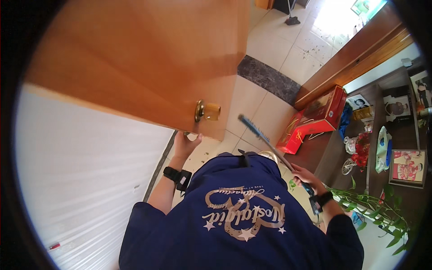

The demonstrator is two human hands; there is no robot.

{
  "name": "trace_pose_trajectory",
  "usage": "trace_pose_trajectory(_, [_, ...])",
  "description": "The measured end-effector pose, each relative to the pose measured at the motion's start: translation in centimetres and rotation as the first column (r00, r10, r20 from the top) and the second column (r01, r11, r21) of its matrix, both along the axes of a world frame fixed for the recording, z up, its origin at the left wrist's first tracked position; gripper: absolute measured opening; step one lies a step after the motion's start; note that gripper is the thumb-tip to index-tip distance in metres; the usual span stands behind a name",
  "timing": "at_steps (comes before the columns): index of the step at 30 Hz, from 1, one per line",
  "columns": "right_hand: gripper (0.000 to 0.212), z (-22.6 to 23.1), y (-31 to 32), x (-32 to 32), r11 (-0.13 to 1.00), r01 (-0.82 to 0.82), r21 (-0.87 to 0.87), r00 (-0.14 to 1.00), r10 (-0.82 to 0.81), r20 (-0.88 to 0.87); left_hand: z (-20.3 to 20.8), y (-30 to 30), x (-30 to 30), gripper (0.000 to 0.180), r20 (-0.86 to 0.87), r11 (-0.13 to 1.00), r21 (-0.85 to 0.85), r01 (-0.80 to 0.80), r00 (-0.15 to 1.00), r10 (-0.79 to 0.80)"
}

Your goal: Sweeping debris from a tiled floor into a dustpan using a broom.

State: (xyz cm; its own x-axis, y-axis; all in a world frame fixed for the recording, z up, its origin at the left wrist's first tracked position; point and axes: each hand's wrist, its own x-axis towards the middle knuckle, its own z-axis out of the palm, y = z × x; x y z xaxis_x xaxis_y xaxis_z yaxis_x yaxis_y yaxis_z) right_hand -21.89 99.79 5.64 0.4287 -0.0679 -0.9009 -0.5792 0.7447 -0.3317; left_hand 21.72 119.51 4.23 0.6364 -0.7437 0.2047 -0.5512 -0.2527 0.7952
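A wooden door [148, 58] stands at my left, with a brass knob [208, 111] on the face toward me. My left hand [185, 147] is at the door's free edge, thumb and fingers curled round what looks like the knob on the other face; the edge partly hides it. In my right hand [307, 177] is a long-handled brush [279, 155], the fingers wrapped round its handle. Its narrow blue bristled head points forward and left, near the red boxes [310, 119]. Both wrists wear black bands.
Right of me, a dark shelf unit [330, 155] bears framed photos, red flowers [361, 150] and a trailing plant [382, 202]. Beyond a dark stone threshold [267, 74], crumbs [310, 51] lie on tiles near a mop or broom [292, 20]. A white ribbed surface [90, 171] rises left.
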Motion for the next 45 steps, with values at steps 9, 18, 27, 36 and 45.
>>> trace_pose_trajectory(9, [0.054,7.9,1.4,-3.6,0.962,0.164,0.220,0.950,-0.214,0.227,1.3,0.9,2.2,0.033,-0.163,0.986,-0.002,-0.166,0.973,0.163])
trace_pose_trajectory(18, [0.052,-1.7,-0.1,1.5,0.983,-0.117,-0.144,0.973,0.142,0.183,1.2,2.1,5.0,0.039,-0.174,0.987,0.061,-0.150,0.972,0.159])
trace_pose_trajectory(27, [0.056,10.2,1.3,-2.7,0.995,0.085,0.049,0.986,-0.091,0.140,1.3,2.4,5.1,0.033,-0.210,0.988,-0.004,-0.155,0.966,0.150])
trace_pose_trajectory(36, [0.050,-3.4,-0.8,3.7,0.981,-0.101,-0.167,0.963,0.139,0.231,0.3,3.2,6.0,0.041,-0.162,0.987,0.096,-0.132,0.976,0.147])
trace_pose_trajectory(45, [0.056,-9.6,-2.9,11.3,0.974,0.135,0.183,0.989,-0.142,0.030,0.4,3.1,5.6,0.038,-0.225,0.984,0.000,-0.177,0.959,0.173])
